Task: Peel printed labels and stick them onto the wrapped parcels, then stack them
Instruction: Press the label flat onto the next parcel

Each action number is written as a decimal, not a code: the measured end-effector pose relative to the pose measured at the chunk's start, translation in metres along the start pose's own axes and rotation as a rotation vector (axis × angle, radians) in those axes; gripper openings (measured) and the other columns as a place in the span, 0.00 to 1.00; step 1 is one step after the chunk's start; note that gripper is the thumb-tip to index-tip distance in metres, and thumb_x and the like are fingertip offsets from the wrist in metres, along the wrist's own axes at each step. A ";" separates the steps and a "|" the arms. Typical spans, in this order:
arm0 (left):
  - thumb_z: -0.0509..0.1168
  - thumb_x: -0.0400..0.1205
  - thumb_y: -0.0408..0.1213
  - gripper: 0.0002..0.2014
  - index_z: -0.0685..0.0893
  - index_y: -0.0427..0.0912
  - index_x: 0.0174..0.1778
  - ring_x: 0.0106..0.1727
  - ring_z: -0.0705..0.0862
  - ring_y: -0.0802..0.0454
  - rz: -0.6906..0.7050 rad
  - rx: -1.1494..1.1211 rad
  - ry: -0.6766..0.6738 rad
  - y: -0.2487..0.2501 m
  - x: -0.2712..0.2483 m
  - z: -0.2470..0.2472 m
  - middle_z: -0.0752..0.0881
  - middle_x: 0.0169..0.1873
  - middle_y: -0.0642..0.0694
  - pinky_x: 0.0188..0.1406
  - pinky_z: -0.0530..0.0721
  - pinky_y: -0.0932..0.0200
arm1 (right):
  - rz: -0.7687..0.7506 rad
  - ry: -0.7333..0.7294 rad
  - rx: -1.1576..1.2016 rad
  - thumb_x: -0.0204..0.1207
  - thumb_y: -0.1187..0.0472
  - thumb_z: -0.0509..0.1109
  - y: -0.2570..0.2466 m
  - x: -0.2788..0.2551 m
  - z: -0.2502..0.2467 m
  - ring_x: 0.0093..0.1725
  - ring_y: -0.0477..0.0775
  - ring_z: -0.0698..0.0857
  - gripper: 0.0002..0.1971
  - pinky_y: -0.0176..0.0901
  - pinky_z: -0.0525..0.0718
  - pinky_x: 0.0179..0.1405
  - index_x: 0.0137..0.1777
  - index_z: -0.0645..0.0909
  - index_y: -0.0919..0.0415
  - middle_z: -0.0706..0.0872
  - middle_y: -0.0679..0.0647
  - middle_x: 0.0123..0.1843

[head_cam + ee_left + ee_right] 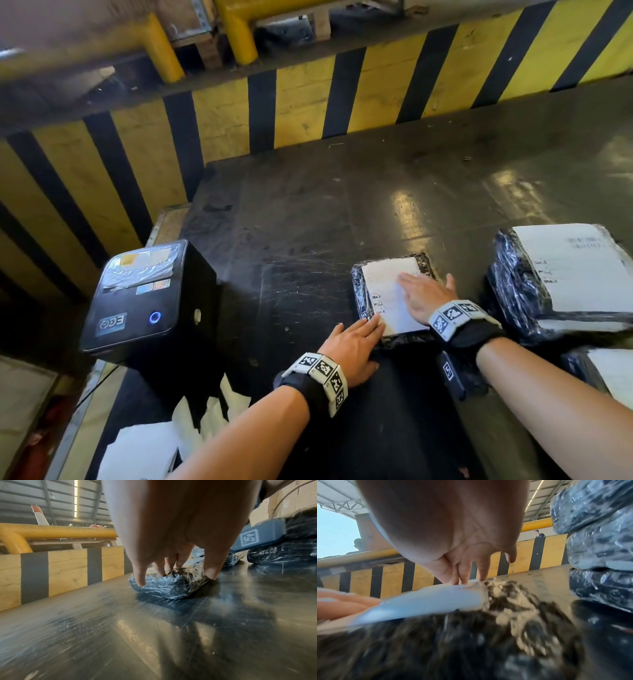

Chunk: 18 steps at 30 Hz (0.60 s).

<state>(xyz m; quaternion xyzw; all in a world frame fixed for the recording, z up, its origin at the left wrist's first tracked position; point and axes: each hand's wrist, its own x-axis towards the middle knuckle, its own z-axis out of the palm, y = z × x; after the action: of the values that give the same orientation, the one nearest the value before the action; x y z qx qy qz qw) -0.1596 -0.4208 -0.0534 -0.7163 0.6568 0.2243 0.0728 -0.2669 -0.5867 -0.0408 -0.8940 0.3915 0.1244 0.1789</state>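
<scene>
Low in the frame's middle, the flat right hand [426,297] is smoothing a white paper label [388,294] onto the small black film-wrapped parcel [361,291] — the left hand [352,349], fingers straight, is steadying its near corner — stacking looks next.

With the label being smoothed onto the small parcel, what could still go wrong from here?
1. The wrap on the small parcel is wrinkled, so the label under the right hand may crease or lift at an edge.
2. The left hand steadies only the near corner; the parcel could slide on the glossy table.
3. The stack of parcels looks soft and uneven; one more parcel on top might sit crooked.
</scene>
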 end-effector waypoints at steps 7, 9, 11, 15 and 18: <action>0.62 0.82 0.45 0.37 0.50 0.45 0.84 0.84 0.52 0.50 0.015 0.000 0.022 0.002 0.001 -0.006 0.47 0.84 0.51 0.80 0.57 0.37 | -0.117 0.007 -0.080 0.82 0.60 0.52 -0.039 -0.006 0.004 0.81 0.51 0.59 0.22 0.75 0.44 0.77 0.76 0.65 0.51 0.62 0.44 0.82; 0.62 0.82 0.45 0.38 0.49 0.45 0.84 0.84 0.52 0.50 0.012 -0.004 0.010 0.002 0.001 -0.006 0.47 0.84 0.51 0.80 0.57 0.36 | -0.134 -0.003 -0.074 0.84 0.58 0.50 -0.034 -0.016 0.014 0.83 0.49 0.53 0.24 0.72 0.44 0.78 0.80 0.57 0.50 0.54 0.43 0.84; 0.62 0.82 0.45 0.38 0.48 0.46 0.84 0.84 0.52 0.50 0.006 -0.002 0.000 0.000 0.001 -0.004 0.47 0.85 0.51 0.80 0.57 0.36 | -0.098 0.005 -0.049 0.85 0.58 0.47 -0.018 -0.022 0.015 0.84 0.48 0.50 0.25 0.71 0.43 0.79 0.82 0.52 0.49 0.49 0.41 0.85; 0.61 0.83 0.45 0.37 0.48 0.46 0.84 0.84 0.52 0.50 0.002 -0.011 -0.017 0.000 0.001 -0.006 0.47 0.85 0.50 0.80 0.56 0.36 | 0.013 0.002 -0.027 0.84 0.62 0.47 -0.001 -0.016 0.003 0.83 0.50 0.54 0.25 0.74 0.42 0.78 0.81 0.57 0.50 0.54 0.42 0.84; 0.62 0.83 0.45 0.37 0.49 0.46 0.84 0.84 0.52 0.49 0.002 -0.012 -0.030 0.002 0.000 -0.009 0.47 0.85 0.50 0.81 0.56 0.36 | 0.052 0.009 -0.031 0.81 0.65 0.49 -0.014 -0.009 -0.009 0.78 0.52 0.66 0.23 0.75 0.43 0.77 0.74 0.69 0.56 0.69 0.47 0.79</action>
<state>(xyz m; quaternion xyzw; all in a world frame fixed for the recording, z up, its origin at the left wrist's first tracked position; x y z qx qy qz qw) -0.1592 -0.4250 -0.0451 -0.7126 0.6549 0.2390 0.0781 -0.2618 -0.5761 -0.0264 -0.8868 0.4133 0.1308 0.1602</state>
